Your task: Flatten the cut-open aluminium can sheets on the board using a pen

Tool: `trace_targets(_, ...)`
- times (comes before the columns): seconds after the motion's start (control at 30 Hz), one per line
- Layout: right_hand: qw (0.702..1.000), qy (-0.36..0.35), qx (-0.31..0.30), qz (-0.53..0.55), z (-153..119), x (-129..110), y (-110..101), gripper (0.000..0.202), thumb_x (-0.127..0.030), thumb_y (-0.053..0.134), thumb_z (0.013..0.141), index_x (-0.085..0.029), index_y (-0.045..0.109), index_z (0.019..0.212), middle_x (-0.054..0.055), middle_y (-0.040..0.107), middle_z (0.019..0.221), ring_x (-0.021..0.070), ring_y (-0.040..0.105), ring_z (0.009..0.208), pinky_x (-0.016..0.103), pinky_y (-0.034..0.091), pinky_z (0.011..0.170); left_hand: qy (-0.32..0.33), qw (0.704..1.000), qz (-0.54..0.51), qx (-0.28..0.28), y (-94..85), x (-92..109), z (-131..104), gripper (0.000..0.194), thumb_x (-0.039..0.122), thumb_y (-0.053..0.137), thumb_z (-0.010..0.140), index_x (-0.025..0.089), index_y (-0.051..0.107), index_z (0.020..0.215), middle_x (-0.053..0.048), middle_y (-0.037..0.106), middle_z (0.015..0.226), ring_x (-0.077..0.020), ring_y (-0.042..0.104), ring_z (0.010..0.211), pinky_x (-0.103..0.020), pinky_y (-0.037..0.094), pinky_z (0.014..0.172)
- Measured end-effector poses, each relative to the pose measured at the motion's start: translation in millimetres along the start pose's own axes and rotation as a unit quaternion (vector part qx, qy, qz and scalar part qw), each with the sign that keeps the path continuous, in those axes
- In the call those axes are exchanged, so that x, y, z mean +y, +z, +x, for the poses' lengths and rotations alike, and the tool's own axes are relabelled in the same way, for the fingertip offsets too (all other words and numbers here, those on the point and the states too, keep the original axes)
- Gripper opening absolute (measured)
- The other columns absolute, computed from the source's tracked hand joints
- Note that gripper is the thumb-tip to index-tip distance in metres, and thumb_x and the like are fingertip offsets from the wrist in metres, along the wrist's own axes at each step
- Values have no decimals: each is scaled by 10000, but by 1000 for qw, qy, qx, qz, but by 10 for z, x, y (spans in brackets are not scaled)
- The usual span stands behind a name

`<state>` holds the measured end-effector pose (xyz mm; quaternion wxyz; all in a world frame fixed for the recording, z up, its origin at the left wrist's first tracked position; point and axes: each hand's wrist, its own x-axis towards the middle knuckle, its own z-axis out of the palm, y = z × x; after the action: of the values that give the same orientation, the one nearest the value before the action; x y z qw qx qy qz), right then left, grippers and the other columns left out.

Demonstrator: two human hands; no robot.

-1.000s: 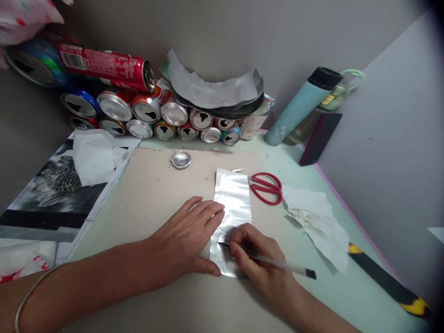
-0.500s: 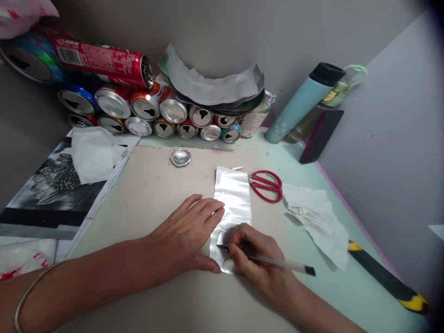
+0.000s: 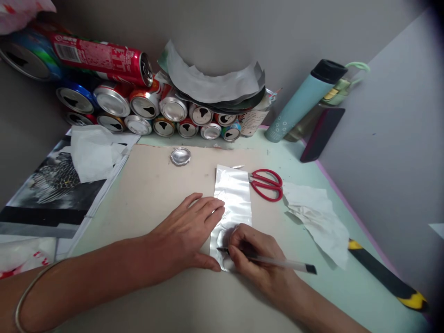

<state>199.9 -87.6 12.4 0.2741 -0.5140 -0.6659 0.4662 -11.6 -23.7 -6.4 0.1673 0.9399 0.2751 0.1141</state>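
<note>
A strip of shiny silver sheet metal lies lengthwise on a beige board. My left hand rests flat, fingers spread, its fingertips and thumb on the strip's left edge. In my right hand a pen with a clear barrel and black end cap is gripped, its dark tip on the lower part of the strip. Faint marks show in the metal near the tip. Red-handled scissors lie at the strip's upper right, their blades mostly hidden beneath it.
Stacked drink cans line the back wall, with curved metal sheets on top. A small silver dish-shaped piece sits on the board. To the right are crumpled tissue, a black-and-yellow handle, a blue bottle and a phone-like slab.
The pen tip has shifted very slightly down on the strip, its barrel moving with it. My left hand stays in place on the metal.
</note>
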Motion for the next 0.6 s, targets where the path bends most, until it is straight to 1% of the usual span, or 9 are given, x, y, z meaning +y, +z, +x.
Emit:
trace_targets(0.07,1000,-4,-9,-2,1,-16,-6,168,-165,540,915,-214,496,760,-26,530,719,127,441,641,247,350,568,2,1000,4,5,23,-5,-10,940,659,856,706,96,505,1372,-185,562,1457,-330,509,1359,-469,310,1182)
trace_targets(0.2,1000,-5,-13,-5,9,-32,-20,168,-165,533,913,-213,487,759,-24,524,723,131,447,656,249,356,580,12,999,10,39,76,-19,-27,983,690,860,673,97,499,1369,-177,572,1440,-327,516,1338,-459,294,1180)
trace_targets(0.33,999,-10,-28,-16,10,-27,-26,178,-148,528,902,-213,466,749,-29,505,716,131,436,664,255,354,602,11,1000,14,23,58,-25,-24,975,678,853,697,79,493,1376,-187,565,1445,-334,511,1345,-465,289,1180)
trace_targets(0.4,999,-12,-25,-21,9,-26,-25,185,-138,522,890,-213,451,738,-29,497,710,131,428,663,259,349,604,13,1000,14,17,52,-27,-21,973,682,848,699,78,493,1374,-190,566,1444,-337,514,1342,-467,300,1173)
trace_targets(0.5,999,-12,-24,-22,8,-29,-24,185,-150,520,900,-214,452,741,-25,502,718,134,428,667,261,349,605,16,999,15,40,84,-34,-27,1008,696,864,661,93,487,1375,-183,580,1428,-334,520,1333,-466,304,1168)
trace_targets(0.6,999,-4,-37,-21,0,-25,-30,175,-153,529,904,-215,462,755,-27,506,717,133,435,665,258,348,598,20,998,18,57,131,-41,-38,1018,698,865,658,95,477,1382,-178,577,1432,-330,517,1335,-466,301,1166)
